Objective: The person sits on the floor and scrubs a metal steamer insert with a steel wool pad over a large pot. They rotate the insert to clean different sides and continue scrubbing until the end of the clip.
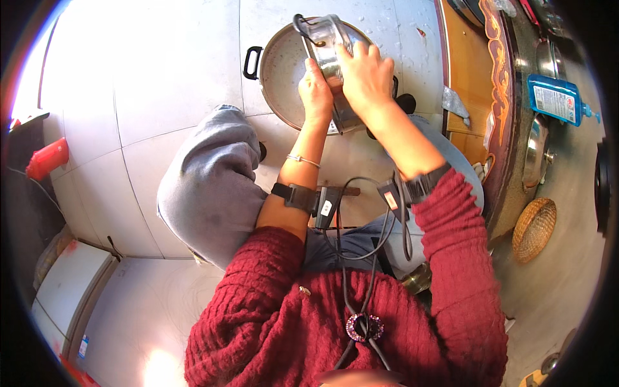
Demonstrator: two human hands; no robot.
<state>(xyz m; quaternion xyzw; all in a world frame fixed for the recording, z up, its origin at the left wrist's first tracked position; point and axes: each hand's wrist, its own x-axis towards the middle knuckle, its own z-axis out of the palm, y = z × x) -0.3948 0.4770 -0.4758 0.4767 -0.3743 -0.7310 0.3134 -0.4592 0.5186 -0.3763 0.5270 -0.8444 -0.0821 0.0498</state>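
Observation:
A shiny stainless-steel pot (322, 41) is tipped on its side over a wide, round metal pan (274, 82) on the floor. My left hand (317, 94) grips the pot by its rim, thumb pointing up along the edge. Against the pot's outer side, my right hand (366, 77) presses with bent fingers; whether anything lies under them is hidden. A dark loop handle (298, 24) sticks out at the pot's far end. The pan has black side handles and appears to hold shallow, cloudy liquid.
To the right, a counter holds a blue pump bottle (554, 100), a metal lid (536, 152) and a woven basket (534, 230). A wooden cabinet front (469, 63) borders the floor. Black cables (342, 251) hang between my forearms. A red object (48, 158) is at far left.

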